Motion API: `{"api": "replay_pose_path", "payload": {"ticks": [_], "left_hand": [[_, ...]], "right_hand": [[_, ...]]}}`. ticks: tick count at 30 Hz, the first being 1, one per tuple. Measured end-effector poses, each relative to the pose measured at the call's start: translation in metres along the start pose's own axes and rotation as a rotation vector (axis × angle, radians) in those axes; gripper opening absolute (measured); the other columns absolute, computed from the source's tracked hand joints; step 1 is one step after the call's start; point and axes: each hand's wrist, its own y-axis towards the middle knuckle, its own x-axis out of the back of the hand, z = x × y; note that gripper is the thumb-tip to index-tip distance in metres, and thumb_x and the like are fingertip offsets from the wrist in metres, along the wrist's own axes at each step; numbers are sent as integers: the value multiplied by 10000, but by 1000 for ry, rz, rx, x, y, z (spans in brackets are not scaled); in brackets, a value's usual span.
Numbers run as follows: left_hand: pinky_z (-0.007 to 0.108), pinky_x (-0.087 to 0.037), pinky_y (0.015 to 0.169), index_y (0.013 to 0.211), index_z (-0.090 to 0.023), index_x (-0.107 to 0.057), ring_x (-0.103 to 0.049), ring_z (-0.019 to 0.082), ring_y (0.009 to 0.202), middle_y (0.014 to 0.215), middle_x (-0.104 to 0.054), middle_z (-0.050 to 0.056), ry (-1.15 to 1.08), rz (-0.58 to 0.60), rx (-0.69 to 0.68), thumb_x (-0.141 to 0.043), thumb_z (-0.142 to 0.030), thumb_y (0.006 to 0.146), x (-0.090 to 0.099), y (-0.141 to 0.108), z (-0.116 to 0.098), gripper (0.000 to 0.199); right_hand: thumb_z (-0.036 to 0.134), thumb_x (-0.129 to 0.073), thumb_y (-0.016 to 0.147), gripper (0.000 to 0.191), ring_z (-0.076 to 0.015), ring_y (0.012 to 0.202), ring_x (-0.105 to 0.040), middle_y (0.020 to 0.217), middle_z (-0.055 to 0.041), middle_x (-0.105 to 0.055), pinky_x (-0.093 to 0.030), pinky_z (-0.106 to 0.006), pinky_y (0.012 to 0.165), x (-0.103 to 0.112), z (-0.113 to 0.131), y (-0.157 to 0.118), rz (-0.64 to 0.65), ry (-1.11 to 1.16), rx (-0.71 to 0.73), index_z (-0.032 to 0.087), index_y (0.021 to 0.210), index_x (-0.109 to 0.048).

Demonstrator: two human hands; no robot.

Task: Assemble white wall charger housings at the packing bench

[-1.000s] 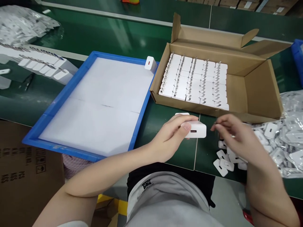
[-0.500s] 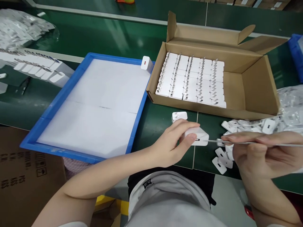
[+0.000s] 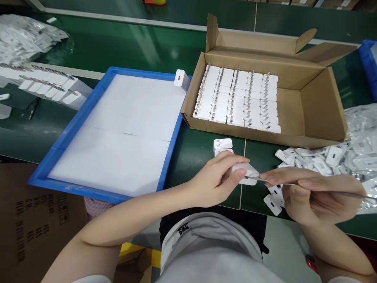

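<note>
My left hand (image 3: 219, 179) is closed around a white charger (image 3: 251, 171), whose port end faces right. A thin metal rod (image 3: 332, 191) lies in my right hand (image 3: 318, 194), its fingers pinched along the shaft. The rod's tip reaches the port face of the charger; whether it sits inside the slot I cannot tell. Just behind my left hand two more white chargers (image 3: 223, 143) stand close together on the green bench. Loose white end caps (image 3: 273, 204) with slots lie under and beside my right hand.
An open cardboard box (image 3: 318, 112) holds rows of white chargers (image 3: 235, 96), metal prongs upward. A blue-rimmed tray (image 3: 167, 173) lies to the left, with one charger (image 3: 182, 79) at its far right corner. Plastic bags of white parts sit at far left (image 3: 29, 37) and right (image 3: 362, 137).
My right hand has moved left with the rod, bringing its tip further across the charger's port face. The charger's port face has tilted slightly. My left hand keeps its hold.
</note>
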Motion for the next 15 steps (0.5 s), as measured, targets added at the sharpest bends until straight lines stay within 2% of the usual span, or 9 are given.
{"api": "replay_pose_path", "payload": {"ticks": [3, 7, 12, 15], "left_hand": [[303, -474, 716, 1204, -104, -589, -571, 185, 851, 1009, -601, 129, 5, 18, 0, -403, -387, 996, -1, 0, 1, 398], [309, -477, 716, 1201, -98, -591, -570, 188, 848, 1020, -606, 139, 17, 19, -2, -404, -373, 993, -3, 0, 2, 392], [322, -484, 726, 1171, -122, -606, -567, 189, 836, 1006, -616, 127, 42, 14, -25, -411, -359, 988, -4, -1, 2, 358], [327, -491, 734, 1169, -119, -600, -573, 190, 843, 1014, -617, 131, 51, 16, -29, -406, -357, 994, -4, 0, 3, 354]], "right_hand": [[147, -572, 939, 314, -259, 737, -737, 874, -22, -753, -621, -401, 481, -4, 1, 2, -23, 45, -62, 319, 1198, -612], [126, -568, 938, 270, -265, 749, -736, 863, -48, -741, -582, -351, 388, -8, -1, 4, -58, 171, -113, 283, 1149, -628], [72, -557, 926, 299, -249, 766, -735, 909, -73, -735, -573, -298, 359, -10, -3, 7, -27, 273, -53, 231, 1171, -622], [33, -537, 911, 363, -256, 794, -736, 933, -85, -736, -606, -321, 407, -9, -1, 8, 8, 237, 8, 212, 1217, -610]]}}
